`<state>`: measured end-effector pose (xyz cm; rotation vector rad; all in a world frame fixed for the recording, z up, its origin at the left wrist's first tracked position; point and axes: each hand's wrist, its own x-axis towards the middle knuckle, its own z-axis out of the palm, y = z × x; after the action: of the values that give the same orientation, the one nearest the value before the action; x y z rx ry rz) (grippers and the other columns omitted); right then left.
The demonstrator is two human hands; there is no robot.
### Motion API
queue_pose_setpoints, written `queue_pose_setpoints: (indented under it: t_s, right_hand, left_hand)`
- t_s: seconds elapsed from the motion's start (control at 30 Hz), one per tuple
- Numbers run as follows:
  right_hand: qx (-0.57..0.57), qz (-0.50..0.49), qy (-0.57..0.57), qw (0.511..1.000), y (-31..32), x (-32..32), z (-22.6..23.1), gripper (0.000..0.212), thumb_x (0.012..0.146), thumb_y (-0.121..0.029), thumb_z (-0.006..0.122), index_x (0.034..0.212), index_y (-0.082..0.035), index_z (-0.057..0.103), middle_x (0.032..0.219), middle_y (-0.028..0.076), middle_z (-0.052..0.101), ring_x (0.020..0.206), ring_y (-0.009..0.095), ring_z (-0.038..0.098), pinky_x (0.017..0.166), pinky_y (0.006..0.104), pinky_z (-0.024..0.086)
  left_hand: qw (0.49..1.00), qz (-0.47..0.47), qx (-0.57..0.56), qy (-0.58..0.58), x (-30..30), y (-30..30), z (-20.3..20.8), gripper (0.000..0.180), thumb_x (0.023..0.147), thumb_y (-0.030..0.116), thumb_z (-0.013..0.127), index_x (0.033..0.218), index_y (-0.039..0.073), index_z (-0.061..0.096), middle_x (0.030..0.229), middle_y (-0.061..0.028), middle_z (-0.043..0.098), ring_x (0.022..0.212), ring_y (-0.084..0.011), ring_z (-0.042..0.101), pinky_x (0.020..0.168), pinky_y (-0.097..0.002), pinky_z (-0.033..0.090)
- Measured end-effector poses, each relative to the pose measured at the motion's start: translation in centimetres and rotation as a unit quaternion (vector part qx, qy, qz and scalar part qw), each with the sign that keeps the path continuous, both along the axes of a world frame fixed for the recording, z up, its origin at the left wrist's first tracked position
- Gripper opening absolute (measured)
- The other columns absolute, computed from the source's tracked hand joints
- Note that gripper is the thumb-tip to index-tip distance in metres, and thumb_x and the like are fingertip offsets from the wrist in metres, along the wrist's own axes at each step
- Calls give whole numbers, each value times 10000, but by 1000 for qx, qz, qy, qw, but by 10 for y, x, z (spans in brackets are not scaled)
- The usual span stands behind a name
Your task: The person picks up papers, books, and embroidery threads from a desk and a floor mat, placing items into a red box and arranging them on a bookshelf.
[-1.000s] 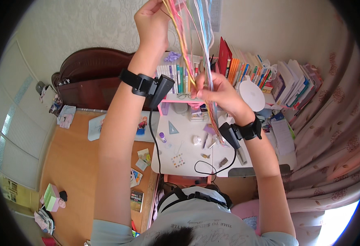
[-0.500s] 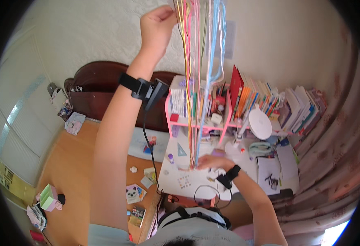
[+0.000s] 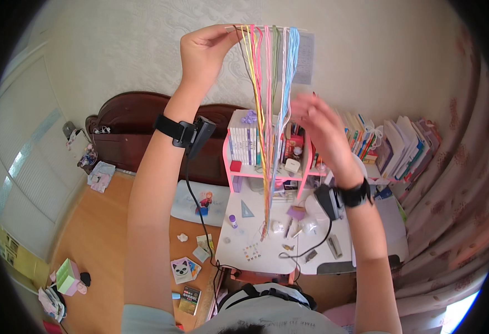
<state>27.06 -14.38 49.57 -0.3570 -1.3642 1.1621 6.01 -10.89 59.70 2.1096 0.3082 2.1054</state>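
Raised high, my left hand (image 3: 204, 54) pinches the left end of a thin pale stick (image 3: 303, 29). From it hang long strands of coloured thread (image 3: 293, 55): dark, yellow, pink, green, white and blue. They narrow downward into a bunch whose knotted lower end (image 3: 264, 229) hangs over the desk. Beside the blue strands at right is my right hand (image 3: 325, 131), fingers stretched out and partly blurred, with nothing seen in them. Whether its fingertips touch the strands I cannot tell.
Below is a white desk (image 3: 239, 225) with a set square (image 3: 246, 209), a glue stick (image 3: 232, 221) and a stapler (image 3: 334, 246). A pink-edged bookshelf (image 3: 226, 150) stands behind. A black cable (image 3: 198, 209) trails from my left wrist. Curtains (image 3: 450, 195) hang at right.
My right hand has risen from the bottom of the threads to beside their upper part, and its fingers have opened. My left hand sits slightly lower in view, so the stick now shows.
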Motion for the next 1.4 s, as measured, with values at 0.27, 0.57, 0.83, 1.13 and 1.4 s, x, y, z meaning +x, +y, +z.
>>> queue_pose_setpoints:
  t_s: [0.27, 0.57, 0.83, 1.13, 1.4]
  right_hand:
    - [-54, 80, 50, 994, -5, -25, 7, 231, 872, -140, 448, 1063, -20, 500, 745, -5, 491, 658, 84, 476, 584, 216, 393]
    - [72, -160, -302, 937, 39, -18, -94, 246, 699, -73, 578, 936, -16, 549, 665, 64, 555, 590, 123, 523, 534, 273, 414]
    - [42, -178, -544, 819, -2, -12, -209, 244, 647, -118, 596, 878, -50, 560, 713, 164, 582, 672, 319, 573, 590, 386, 441]
    - [-56, -64, -760, 644, -25, 30, -381, 314, 643, -341, 638, 848, -105, 604, 865, 108, 608, 864, 274, 572, 717, 393, 453]
    - [50, -66, -686, 723, 33, 60, -340, 218, 691, -286, 601, 775, -85, 617, 768, 113, 607, 745, 290, 581, 640, 400, 464]
  left_hand:
    - [999, 27, 34, -18, 13, 6, -7, 105, 760, 51, 641, 842, -13, 654, 733, -34, 638, 655, -54, 550, 582, -181, 428]
    - [998, 12, -25, -61, 5, 12, 4, 122, 796, -10, 553, 883, -31, 637, 804, -59, 637, 707, -92, 569, 646, -195, 449]
    - [996, 30, -14, -77, -14, 11, 13, 128, 806, 42, 569, 890, -34, 630, 796, -61, 637, 694, -85, 567, 635, -196, 447]
    - [996, 53, 3, -68, -33, 20, 12, 103, 790, 8, 567, 861, -34, 629, 791, -66, 636, 694, -88, 570, 638, -199, 443]
    - [993, -30, -41, -110, -40, 36, 7, 152, 783, -6, 567, 923, -40, 613, 837, -88, 630, 715, -120, 580, 687, -231, 468]
